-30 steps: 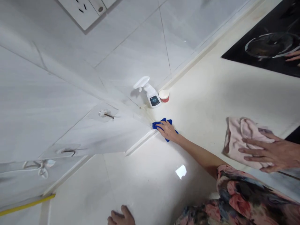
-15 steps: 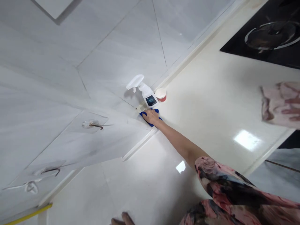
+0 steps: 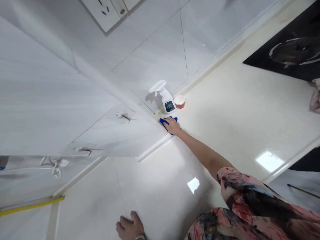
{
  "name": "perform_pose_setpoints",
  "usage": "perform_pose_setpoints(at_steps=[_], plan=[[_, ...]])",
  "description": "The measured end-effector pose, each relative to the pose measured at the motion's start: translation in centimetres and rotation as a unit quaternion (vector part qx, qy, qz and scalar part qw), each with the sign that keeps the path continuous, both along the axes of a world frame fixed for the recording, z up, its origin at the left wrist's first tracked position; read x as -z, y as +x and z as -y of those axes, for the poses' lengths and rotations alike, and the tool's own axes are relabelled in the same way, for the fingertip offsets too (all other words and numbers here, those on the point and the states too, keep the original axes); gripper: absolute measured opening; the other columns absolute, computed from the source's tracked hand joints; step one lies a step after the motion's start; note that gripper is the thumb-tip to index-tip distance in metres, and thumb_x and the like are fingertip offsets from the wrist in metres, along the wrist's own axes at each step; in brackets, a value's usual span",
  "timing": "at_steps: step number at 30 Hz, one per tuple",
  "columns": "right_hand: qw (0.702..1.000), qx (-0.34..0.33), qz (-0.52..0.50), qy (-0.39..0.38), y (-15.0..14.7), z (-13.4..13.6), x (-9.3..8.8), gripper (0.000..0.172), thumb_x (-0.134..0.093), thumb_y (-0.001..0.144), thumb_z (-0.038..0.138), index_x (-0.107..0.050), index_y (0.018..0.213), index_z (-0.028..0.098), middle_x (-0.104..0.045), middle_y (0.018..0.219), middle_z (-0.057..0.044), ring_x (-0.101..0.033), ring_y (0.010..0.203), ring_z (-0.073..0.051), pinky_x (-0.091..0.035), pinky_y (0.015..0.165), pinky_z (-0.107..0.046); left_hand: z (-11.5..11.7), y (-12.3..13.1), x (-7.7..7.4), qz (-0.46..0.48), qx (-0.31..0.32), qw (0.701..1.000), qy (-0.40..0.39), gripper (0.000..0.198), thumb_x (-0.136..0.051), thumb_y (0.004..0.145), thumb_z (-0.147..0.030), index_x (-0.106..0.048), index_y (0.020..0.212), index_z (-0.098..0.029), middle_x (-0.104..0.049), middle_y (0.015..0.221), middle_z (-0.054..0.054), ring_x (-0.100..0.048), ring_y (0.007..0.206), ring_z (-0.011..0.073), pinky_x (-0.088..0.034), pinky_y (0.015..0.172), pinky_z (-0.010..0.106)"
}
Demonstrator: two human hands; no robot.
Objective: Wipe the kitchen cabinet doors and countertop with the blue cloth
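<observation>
My right hand (image 3: 172, 126) reaches far out on a floral-sleeved arm and presses a blue cloth (image 3: 165, 120) onto the white countertop (image 3: 232, 110), in the corner where it meets the tiled wall. A white spray bottle (image 3: 166, 99) and a small red-and-white cup (image 3: 179, 101) stand just behind the cloth. At the bottom edge, my left hand (image 3: 129, 227) rests on the counter with its fingers spread and nothing in it.
A black hob with a burner ring (image 3: 292, 50) lies at the far right. A pink cloth (image 3: 315, 96) held by another person shows at the right edge. A socket plate (image 3: 107, 11) sits high on the wall, and clear stick-on hooks (image 3: 123, 115) on the left wall.
My right hand has slid the blue cloth deeper into the corner, close to the spray bottle. The other person's pink cloth has moved up and off to the right edge. My left hand shows more.
</observation>
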State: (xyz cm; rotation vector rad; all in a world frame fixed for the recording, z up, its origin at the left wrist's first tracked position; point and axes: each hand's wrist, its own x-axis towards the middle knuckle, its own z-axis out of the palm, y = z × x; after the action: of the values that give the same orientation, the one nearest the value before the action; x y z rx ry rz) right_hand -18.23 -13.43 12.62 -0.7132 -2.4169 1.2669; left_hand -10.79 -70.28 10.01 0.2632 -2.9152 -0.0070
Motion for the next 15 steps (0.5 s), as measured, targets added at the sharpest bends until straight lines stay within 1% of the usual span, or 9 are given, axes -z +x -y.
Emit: perform_pose_setpoints(at_steps=[3, 5, 8, 10, 12, 14, 15], plan=[[0.999, -0.001, 0.031, 0.024, 2.0, 0.6, 0.4, 0.043, -0.045, 0.105, 0.036, -0.068, 0.14, 0.025, -0.059, 0.149, -0.008, -0.055, 0.131, -0.028, -0.046, 0.113, -0.044, -0.7, 0.1, -0.3, -0.011, -0.013, 1.0, 0.016, 0.083, -0.041, 0.089, -0.059, -0.052, 0.146, 0.0, -0.055, 0.145, 0.033, -0.049, 0.141, 0.0459, -0.045, 0.114, 0.062], [0.998, 0.007, 0.048, 0.043, 3.4, 1.1, 0.6, 0.044, -0.047, 0.104, 0.035, -0.066, 0.142, 0.024, -0.057, 0.151, -0.01, -0.055, 0.131, -0.03, -0.047, 0.111, -0.044, -1.1, 0.2, -0.5, -0.014, -0.012, 1.0, 0.023, 0.081, -0.041, 0.089, -0.059, -0.054, 0.143, 0.0, -0.057, 0.141, 0.032, -0.051, 0.138, 0.0459, -0.045, 0.113, 0.062], [0.994, 0.029, 0.04, 0.099, 6.0, 2.9, 1.0, 0.048, -0.042, 0.105, 0.034, -0.064, 0.145, 0.02, -0.056, 0.152, -0.015, -0.054, 0.132, -0.031, -0.047, 0.112, -0.045, -1.8, 0.4, -0.6, -0.026, -0.005, 0.999, 0.034, 0.077, -0.041, 0.09, -0.057, -0.055, 0.141, -0.002, -0.057, 0.139, 0.031, -0.05, 0.137, 0.0456, -0.044, 0.111, 0.063], [0.985, 0.049, 0.026, 0.165, 7.8, 4.9, 1.4, 0.053, -0.039, 0.105, 0.035, -0.059, 0.15, 0.015, -0.05, 0.156, -0.019, -0.051, 0.136, -0.033, -0.044, 0.114, -0.048, -2.1, 0.8, -0.5, -0.036, -0.002, 0.998, 0.043, 0.075, -0.041, 0.091, -0.056, -0.054, 0.142, -0.002, -0.055, 0.142, 0.031, -0.048, 0.139, 0.0458, -0.042, 0.112, 0.064], [0.971, 0.075, 0.034, 0.224, 9.6, 7.4, 1.8, 0.061, -0.04, 0.103, 0.037, -0.05, 0.157, 0.011, -0.043, 0.161, -0.025, -0.046, 0.138, -0.038, -0.042, 0.114, -0.055, -2.4, 1.2, -0.4, -0.042, -0.004, 0.998, 0.054, 0.074, -0.041, 0.092, -0.054, -0.051, 0.144, -0.002, -0.051, 0.146, 0.032, -0.043, 0.143, 0.0459, -0.039, 0.114, 0.065], [0.96, 0.095, 0.07, 0.256, 10.9, 10.2, 2.0, 0.067, -0.042, 0.1, 0.038, -0.043, 0.161, 0.009, -0.036, 0.164, -0.028, -0.045, 0.137, -0.043, -0.043, 0.109, -0.063, -2.7, 1.5, -0.2, -0.037, -0.009, 0.997, 0.067, 0.074, -0.041, 0.094, -0.052, -0.048, 0.147, -0.002, -0.046, 0.152, 0.032, -0.037, 0.148, 0.0455, -0.036, 0.117, 0.065], [0.955, 0.093, 0.094, 0.264, 11.3, 11.6, 1.9, 0.068, -0.043, 0.099, 0.037, -0.044, 0.16, 0.009, -0.035, 0.165, -0.029, -0.045, 0.137, -0.045, -0.044, 0.106, -0.066, -2.9, 1.7, -0.2, -0.032, -0.011, 0.997, 0.076, 0.074, -0.041, 0.095, -0.051, -0.046, 0.149, -0.001, -0.043, 0.154, 0.033, -0.034, 0.151, 0.0452, -0.034, 0.119, 0.065]])
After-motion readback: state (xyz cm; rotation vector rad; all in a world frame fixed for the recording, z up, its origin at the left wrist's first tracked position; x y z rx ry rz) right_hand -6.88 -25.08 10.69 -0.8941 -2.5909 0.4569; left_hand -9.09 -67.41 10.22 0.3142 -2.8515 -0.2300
